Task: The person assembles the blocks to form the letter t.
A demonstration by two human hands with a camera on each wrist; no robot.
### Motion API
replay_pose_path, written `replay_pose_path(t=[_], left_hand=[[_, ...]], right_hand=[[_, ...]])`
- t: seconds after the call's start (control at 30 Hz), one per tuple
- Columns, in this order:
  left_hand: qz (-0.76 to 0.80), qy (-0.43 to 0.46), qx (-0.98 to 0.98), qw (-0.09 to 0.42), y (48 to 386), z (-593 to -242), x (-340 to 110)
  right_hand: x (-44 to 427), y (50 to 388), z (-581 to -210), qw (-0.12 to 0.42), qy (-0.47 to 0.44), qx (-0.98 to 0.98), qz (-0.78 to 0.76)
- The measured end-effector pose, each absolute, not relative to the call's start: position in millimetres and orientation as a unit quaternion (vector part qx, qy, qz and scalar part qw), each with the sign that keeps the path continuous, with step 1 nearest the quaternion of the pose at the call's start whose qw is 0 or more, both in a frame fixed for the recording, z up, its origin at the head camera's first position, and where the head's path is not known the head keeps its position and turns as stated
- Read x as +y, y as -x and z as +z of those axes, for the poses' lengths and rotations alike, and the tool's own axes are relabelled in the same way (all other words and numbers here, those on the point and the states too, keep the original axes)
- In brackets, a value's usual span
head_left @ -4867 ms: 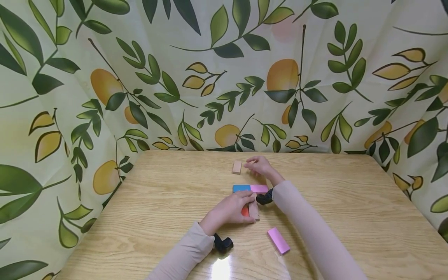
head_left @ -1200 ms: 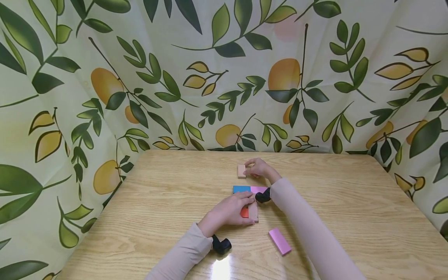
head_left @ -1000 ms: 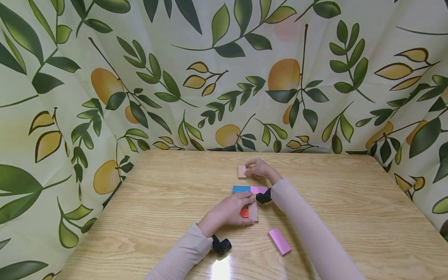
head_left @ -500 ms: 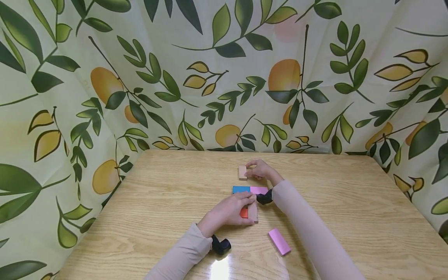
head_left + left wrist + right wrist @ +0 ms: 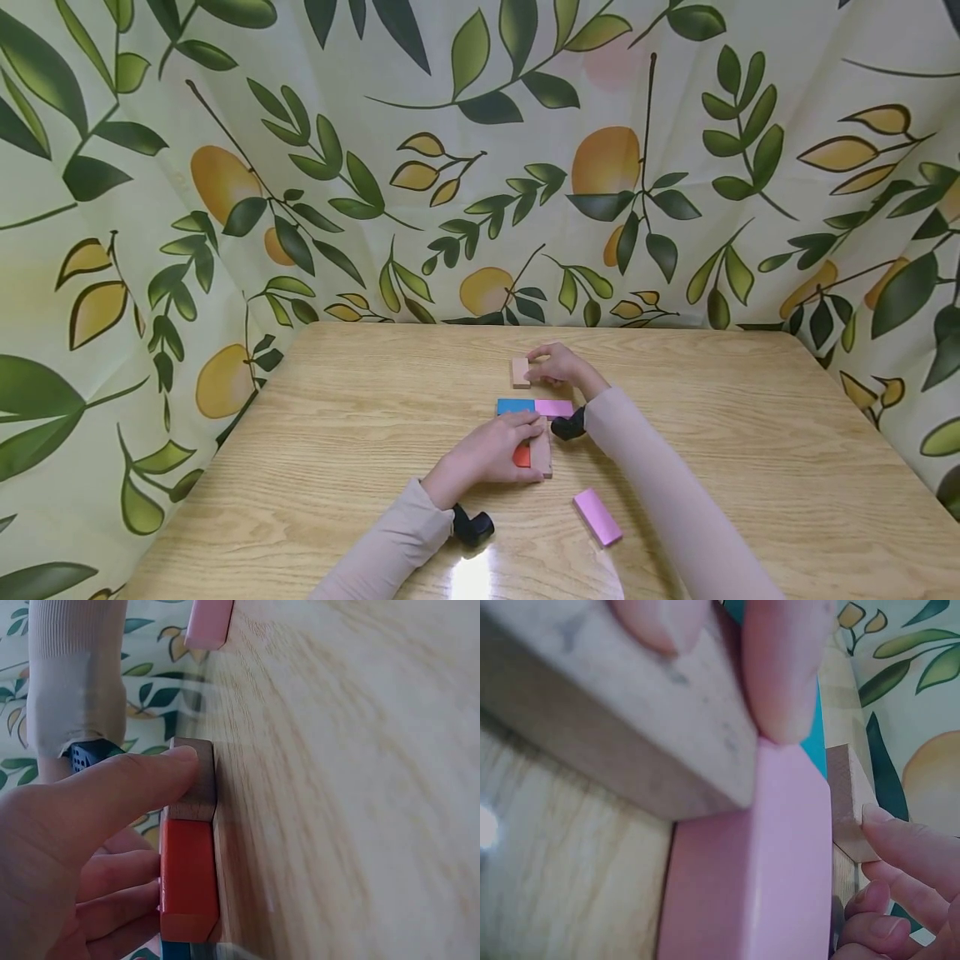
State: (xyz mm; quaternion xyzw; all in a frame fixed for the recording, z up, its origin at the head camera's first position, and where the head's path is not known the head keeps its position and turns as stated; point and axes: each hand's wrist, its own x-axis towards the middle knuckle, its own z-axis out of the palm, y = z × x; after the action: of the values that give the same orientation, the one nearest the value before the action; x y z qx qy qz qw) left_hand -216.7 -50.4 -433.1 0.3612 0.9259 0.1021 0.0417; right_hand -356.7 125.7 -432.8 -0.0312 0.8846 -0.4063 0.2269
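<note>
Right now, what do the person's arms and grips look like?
The left sleeve and right sleeve are long and pale beige. A black left wrist device and a black right wrist device are worn too; the right one shows small holes in the left wrist view. The left grip and right grip are ungloved hands.

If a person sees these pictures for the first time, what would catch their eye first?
Probably the cloth printed with leaves and orange fruit, hanging behind the table. Next, perhaps, come a blue block and a pink block end to end near the middle, a red block half hidden by the left hand, and a loose pink block toward the near side.
</note>
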Motion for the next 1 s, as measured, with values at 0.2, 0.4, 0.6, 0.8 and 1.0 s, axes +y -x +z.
replay_pose_path(t=[0.2,0.4,0.6,0.8,1.0], left_hand=[[0.104,-0.354,0.928,0.048,216.9,-433.0,-49.8],[0.103,-0.351,0.929,0.054,216.9,-432.8,-49.5],[0.101,-0.349,0.930,0.057,217.3,-433.4,-49.3],[0.101,-0.348,0.930,0.060,217.2,-432.9,-49.5],[0.097,-0.345,0.931,0.065,217.4,-433.2,-48.7]], right_hand=[[127.0,354.5,-432.2,0.226,0.031,0.885,-0.406],[127.9,353.6,-433.1,0.228,0.033,0.886,-0.403],[128.7,352.4,-433.3,0.228,0.029,0.882,-0.412],[129.4,350.1,-432.7,0.223,0.035,0.884,-0.408],[130.1,348.9,-432.7,0.222,0.041,0.884,-0.410]])
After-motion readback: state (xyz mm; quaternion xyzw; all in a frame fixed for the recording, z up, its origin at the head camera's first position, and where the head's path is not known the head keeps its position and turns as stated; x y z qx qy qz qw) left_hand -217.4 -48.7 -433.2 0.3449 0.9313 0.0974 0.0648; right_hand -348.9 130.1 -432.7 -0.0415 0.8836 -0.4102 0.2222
